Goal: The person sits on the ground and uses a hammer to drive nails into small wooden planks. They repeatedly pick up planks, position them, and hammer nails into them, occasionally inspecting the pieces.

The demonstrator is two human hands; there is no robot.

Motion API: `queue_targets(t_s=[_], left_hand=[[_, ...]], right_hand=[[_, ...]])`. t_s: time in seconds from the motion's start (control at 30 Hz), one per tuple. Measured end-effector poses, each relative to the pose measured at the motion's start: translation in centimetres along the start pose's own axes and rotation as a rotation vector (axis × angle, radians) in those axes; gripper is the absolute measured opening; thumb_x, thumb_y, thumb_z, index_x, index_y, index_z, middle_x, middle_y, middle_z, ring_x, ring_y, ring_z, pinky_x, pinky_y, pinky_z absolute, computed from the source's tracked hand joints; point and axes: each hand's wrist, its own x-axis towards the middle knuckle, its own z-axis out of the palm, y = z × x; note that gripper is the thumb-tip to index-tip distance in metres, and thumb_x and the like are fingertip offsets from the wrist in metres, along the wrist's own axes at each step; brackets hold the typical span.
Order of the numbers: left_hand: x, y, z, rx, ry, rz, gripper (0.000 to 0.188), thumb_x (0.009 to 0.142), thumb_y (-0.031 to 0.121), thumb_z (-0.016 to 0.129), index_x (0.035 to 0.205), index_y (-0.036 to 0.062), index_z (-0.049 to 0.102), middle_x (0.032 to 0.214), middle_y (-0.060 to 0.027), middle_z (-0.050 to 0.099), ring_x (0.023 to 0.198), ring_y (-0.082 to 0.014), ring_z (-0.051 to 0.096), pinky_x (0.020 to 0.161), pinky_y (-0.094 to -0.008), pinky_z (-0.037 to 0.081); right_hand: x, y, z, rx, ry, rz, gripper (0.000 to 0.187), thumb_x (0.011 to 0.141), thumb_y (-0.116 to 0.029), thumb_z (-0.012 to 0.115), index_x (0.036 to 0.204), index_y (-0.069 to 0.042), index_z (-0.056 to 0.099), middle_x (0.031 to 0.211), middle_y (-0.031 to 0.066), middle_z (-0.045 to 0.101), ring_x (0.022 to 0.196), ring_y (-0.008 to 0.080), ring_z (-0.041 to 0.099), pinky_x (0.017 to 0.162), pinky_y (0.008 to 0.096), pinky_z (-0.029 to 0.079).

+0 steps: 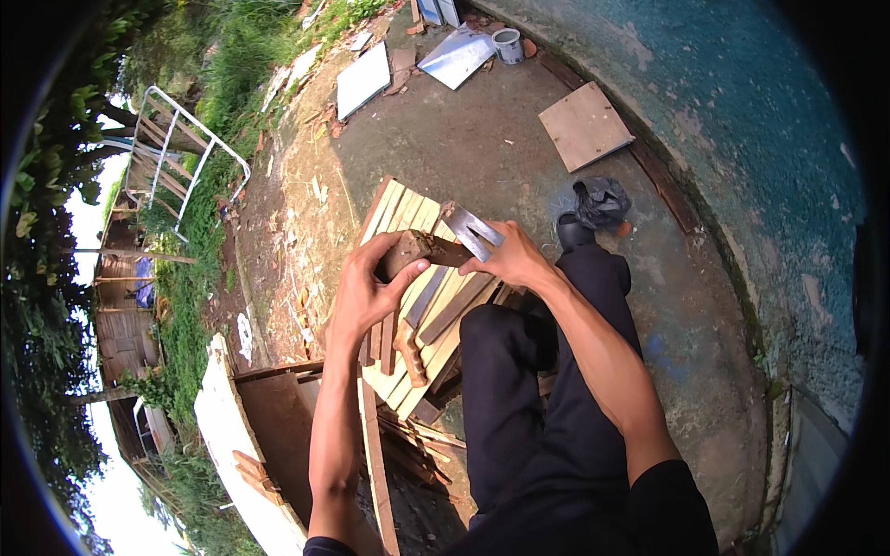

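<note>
My left hand point(363, 285) is wrapped around a short, rough brown wood block point(404, 254), thumb along its near side. My right hand point(512, 261) grips a claw hammer point(473, 233) close to its forked metal head, at the block's right. A darker stretch of wood runs between both hands; whether it belongs to the block or is the hammer's handle I cannot tell. Under my hands lies a slatted platform of pale planks point(393, 211). On it rests a dark-bladed tool with a carved wooden handle point(410, 354), beside a loose brown wood strip point(452, 309).
My legs in dark trousers point(547, 408) flank the platform's right side. A black plastic bag point(603, 202) lies past my foot. Beyond are a square board point(584, 126), a grey bucket point(507, 44) and pale panels point(364, 80). A blue wall point(742, 157) borders the right.
</note>
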Motion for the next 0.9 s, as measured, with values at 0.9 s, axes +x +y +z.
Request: queue_targets(t_s=[0.9], left_hand=[[-0.8,0.7,-0.1,0.044,0.040,-0.012,0.052,0.081,0.039,0.077,0.108,-0.0041,0.068,0.088,-0.0217,0.070,0.080,-0.0342,0.069,0.073,-0.0397,0.052]], right_hand=[[-2.1,-1.2,0.5,-0.108,0.189,0.165,0.034,0.087,-0.019,0.071,0.104,0.007,0.058,0.088,0.0253,0.070,0.089,0.0415,0.069,0.075,0.0448,0.053]])
